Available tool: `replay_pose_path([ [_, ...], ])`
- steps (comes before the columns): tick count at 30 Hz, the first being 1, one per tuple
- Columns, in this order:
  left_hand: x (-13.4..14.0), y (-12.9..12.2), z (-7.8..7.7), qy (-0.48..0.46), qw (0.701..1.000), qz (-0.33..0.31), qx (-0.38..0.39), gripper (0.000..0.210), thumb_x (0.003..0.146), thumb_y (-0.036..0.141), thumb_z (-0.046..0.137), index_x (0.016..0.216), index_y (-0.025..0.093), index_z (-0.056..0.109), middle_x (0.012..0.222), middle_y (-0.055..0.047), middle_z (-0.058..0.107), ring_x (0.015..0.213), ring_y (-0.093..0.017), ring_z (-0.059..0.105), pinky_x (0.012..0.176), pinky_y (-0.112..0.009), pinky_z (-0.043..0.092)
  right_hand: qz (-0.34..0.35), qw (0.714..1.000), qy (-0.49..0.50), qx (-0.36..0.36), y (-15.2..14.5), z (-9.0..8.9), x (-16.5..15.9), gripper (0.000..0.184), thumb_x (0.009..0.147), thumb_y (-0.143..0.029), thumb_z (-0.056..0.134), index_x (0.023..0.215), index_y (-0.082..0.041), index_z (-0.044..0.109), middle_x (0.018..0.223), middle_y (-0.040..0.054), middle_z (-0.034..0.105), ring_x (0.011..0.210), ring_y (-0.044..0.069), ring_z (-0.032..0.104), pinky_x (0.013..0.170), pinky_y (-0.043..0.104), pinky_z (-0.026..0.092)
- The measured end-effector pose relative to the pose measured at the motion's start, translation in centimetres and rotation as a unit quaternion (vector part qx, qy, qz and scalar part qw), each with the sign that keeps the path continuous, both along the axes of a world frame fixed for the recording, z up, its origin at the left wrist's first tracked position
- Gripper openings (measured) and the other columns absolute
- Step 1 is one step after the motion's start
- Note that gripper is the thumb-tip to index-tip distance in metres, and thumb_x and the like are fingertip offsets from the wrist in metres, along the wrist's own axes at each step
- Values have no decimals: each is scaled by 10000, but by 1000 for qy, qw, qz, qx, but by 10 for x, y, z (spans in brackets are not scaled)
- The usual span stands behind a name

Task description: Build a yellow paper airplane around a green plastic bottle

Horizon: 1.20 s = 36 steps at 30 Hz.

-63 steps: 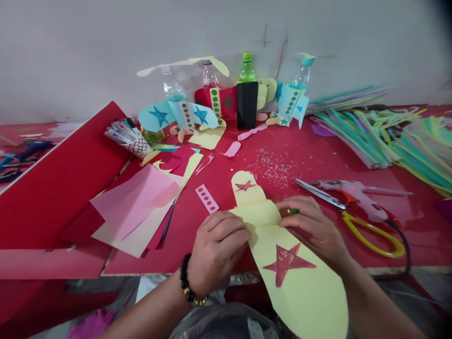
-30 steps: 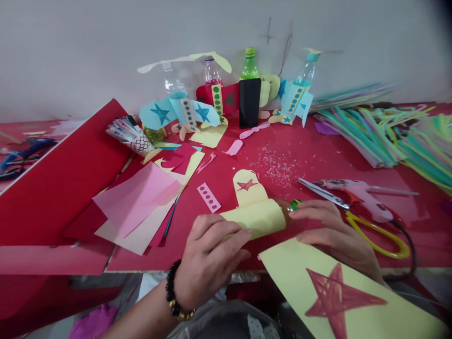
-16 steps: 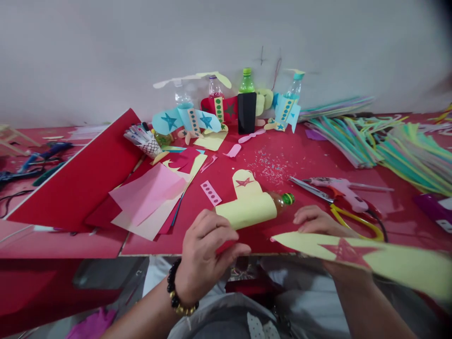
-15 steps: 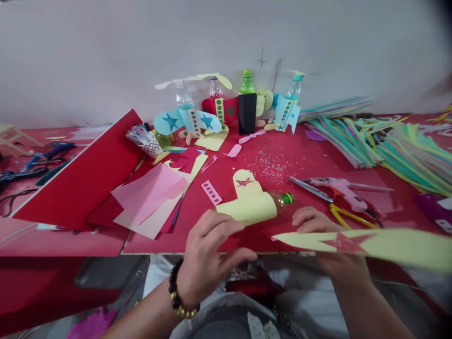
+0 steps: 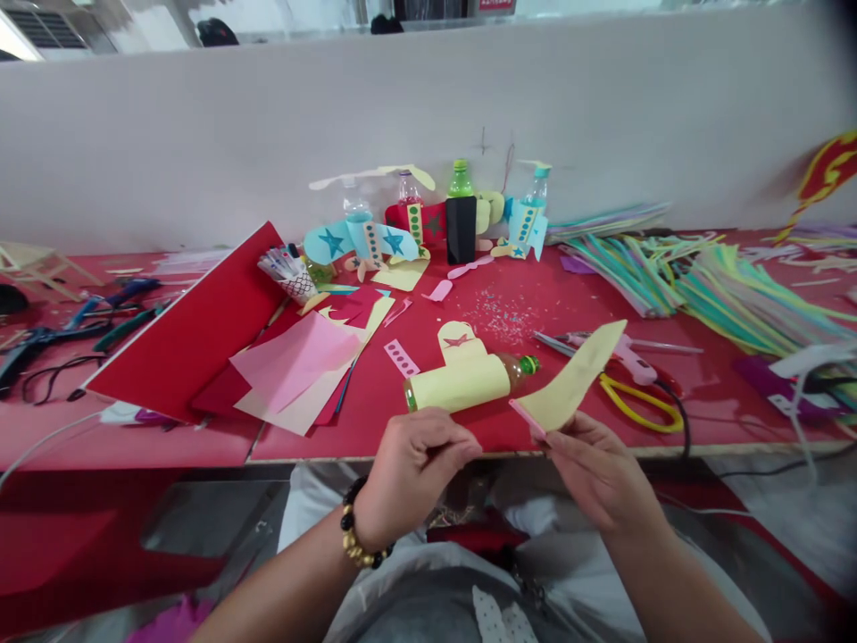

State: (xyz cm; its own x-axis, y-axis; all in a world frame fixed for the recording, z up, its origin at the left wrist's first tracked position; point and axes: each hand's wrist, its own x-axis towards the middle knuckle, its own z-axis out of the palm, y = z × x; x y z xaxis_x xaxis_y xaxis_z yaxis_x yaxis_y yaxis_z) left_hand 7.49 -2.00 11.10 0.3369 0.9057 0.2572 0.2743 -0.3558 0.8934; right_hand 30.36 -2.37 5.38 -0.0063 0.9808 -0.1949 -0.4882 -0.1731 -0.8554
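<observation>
My right hand [image 5: 593, 464] pinches a pale yellow paper piece [image 5: 569, 382] by its lower edge, where a pink strip runs along the end. The piece stands up tilted to the right. My left hand [image 5: 419, 460], with a bead bracelet at the wrist, has thumb and forefinger pressed together; anything between them is too small to make out. Just beyond the hands, a plastic bottle [image 5: 520, 368] with a green cap lies on its side, wrapped in yellow paper [image 5: 461, 386]. A rounded yellow paper wing [image 5: 456, 339] with a red star sticks out behind it.
Yellow-handled scissors [image 5: 639, 413] and a pink glue gun [image 5: 633, 362] lie to the right. Paper sheets [image 5: 295, 357], a pen holder [image 5: 295, 281] and a leaning red board [image 5: 201, 330] are left. Decorated bottle planes [image 5: 365, 237] and a black phone-like slab [image 5: 461, 230] stand behind.
The yellow paper piece has swung from lying flat toward the right to standing up, its pink edge toward me. My left thumb and fingers have closed together. The camera view has tilted up.
</observation>
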Motion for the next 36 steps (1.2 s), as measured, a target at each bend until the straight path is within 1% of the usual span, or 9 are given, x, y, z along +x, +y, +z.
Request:
replay_pose_path([
  [3,-28,-11,-2,34,999,-2,-18,290,943,289,557,694,162,637,642,0,626,622,-95,572,609,-184,432,-14,1000,-20,11,0,-5,10,144,681,-259,819,802,-234,745,807,10,762,768,131,684,787,247,540],
  [7,-74,-22,-16,253,962,-101,-30,381,951,357,535,628,174,619,621,-2,616,594,-115,570,573,-211,429,-47,973,-197,108,-5,-10,27,225,782,-252,740,1007,-250,735,987,40,751,929,202,676,872,353,529],
  [9,-89,-22,-21,334,939,-65,42,241,877,398,649,751,196,686,777,-29,688,756,-171,623,672,-262,473,-60,913,-346,208,-8,-8,33,183,794,-204,718,971,-249,735,984,48,729,946,226,654,860,382,521],
  [12,-91,-14,-18,312,937,28,155,85,882,291,656,849,228,704,957,-40,697,931,-198,606,816,-323,482,-73,802,-477,353,-4,1,32,85,798,-162,691,810,-244,710,865,44,691,850,223,629,773,384,511],
  [15,-72,5,-13,233,942,99,220,95,897,188,609,855,215,690,1003,-49,684,970,-196,585,877,-355,480,-60,755,-489,433,10,10,22,120,834,-161,636,893,-235,709,841,53,664,815,217,600,714,383,489],
  [17,-56,22,-13,220,943,111,222,67,885,209,631,930,207,682,1067,-61,680,1026,-213,577,924,-392,480,-51,744,-490,451,23,11,16,165,838,-128,619,927,-233,711,866,60,654,839,215,586,724,385,482],
  [24,-18,59,-31,271,947,28,172,508,739,277,795,1194,194,586,1357,-100,567,1299,-304,445,1070,-521,426,-34,727,-516,451,59,-5,13,165,835,-125,645,907,-257,715,1027,64,662,996,238,559,858,440,467],
  [29,-9,59,-45,185,947,22,262,116,852,175,669,962,205,645,1193,-63,672,1183,-257,531,995,-460,477,-28,723,-523,450,71,-13,10,145,832,-146,659,884,-266,722,1064,55,667,1002,237,565,878,457,468],
  [36,-5,57,-55,153,938,54,307,112,869,119,629,900,213,681,895,-31,713,929,-194,576,853,-387,477,-15,703,-551,450,69,-13,14,257,807,-106,663,997,-276,699,1154,63,645,1064,263,567,908,484,472],
])
